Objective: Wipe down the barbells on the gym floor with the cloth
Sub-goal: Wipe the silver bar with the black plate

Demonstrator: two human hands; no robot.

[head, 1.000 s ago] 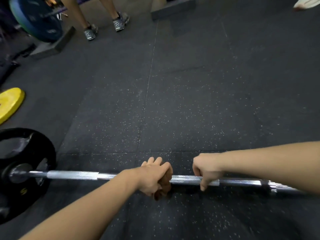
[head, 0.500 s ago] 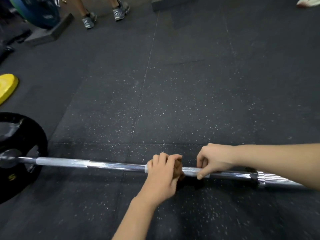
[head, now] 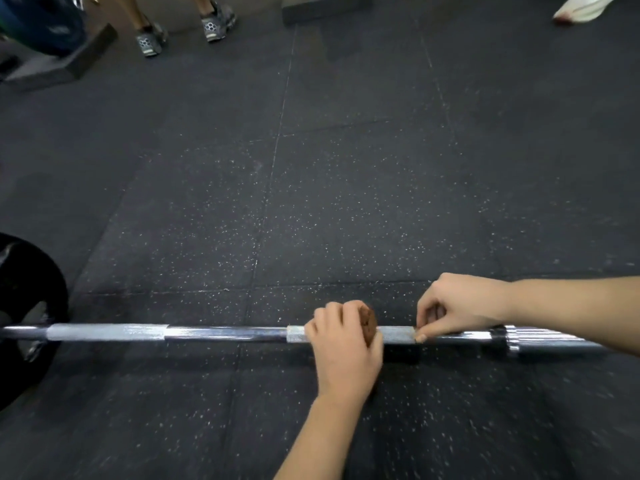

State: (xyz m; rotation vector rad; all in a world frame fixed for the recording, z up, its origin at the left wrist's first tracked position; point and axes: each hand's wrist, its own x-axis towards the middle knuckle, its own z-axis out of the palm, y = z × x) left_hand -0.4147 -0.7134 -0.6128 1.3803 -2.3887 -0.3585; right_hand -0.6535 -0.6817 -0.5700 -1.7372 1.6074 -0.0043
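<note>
The bar point(head: 225, 333) is laid across the lower frame on the floor point(head: 311, 202). At lower centre the cloth point(head: 369, 322) is gripped round it by the left hand point(head: 343, 344), fingers curled. Just to the right the bar is pinched by the right hand point(head: 457, 308). Wiping is judged under way, and a firm slide along the shaft is called for next. No container is seen.

one wide-angle camera sits on the person's head, facing forward and steeply down at the dark speckled rubber floor point(head: 346, 202). the long chrome steel barbell point(head: 225, 333) runs left to right across the lower frame, close beneath it. a pair of grey trainers point(head: 215, 23) marks the far top edge.
</note>
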